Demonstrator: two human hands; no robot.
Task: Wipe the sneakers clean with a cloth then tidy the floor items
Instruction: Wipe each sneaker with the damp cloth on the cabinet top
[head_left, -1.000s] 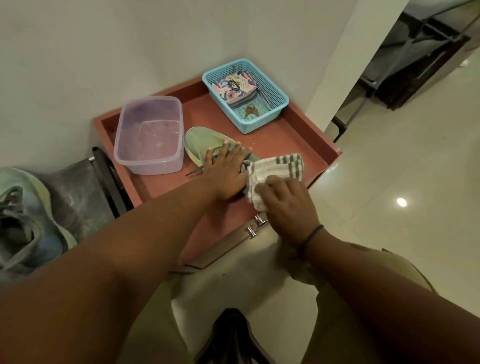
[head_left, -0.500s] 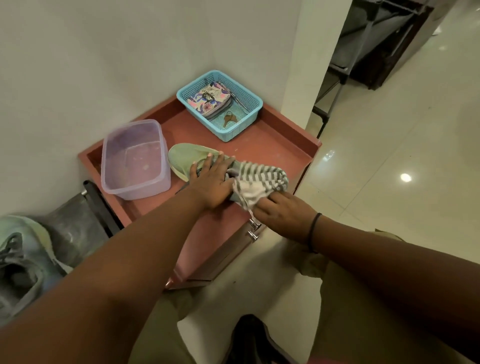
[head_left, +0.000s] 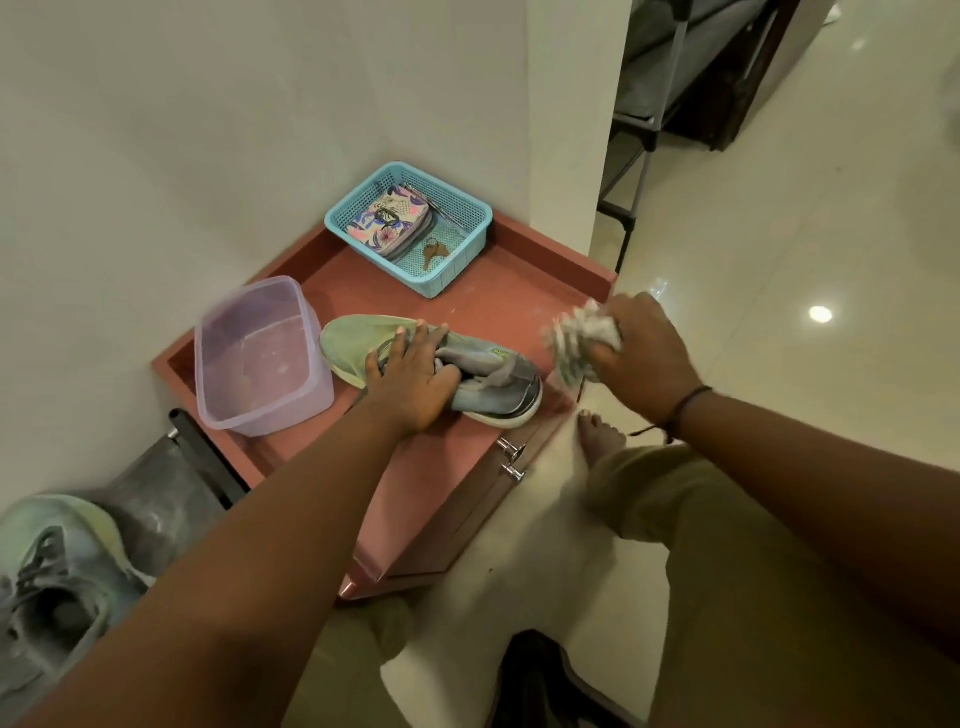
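A pale green and grey sneaker (head_left: 488, 382) lies on its side on the low red-brown cabinet top (head_left: 524, 312). My left hand (head_left: 410, 382) rests on its middle, thumb tucked into the shoe opening, fingers spread over the upper. My right hand (head_left: 641, 353) grips a bunched striped cloth (head_left: 576, 340), lifted off the sneaker and held just past its heel, over the cabinet's right edge. The second sneaker (head_left: 57, 587) sits at the lower left, partly cut off by the frame.
A clear purple plastic tub (head_left: 260, 358) stands left of the sneaker. A blue basket (head_left: 462, 208) with a patterned pouch and keys sits at the back near the wall. My bare foot (head_left: 600, 441) stands on the glossy tile floor (head_left: 805, 260). A metal rack (head_left: 654, 119) stands behind the wall corner.
My right hand pulled the cloth off the sneaker's heel and bunched it up to the right. The heel is now uncovered. My left hand stayed on the shoe.
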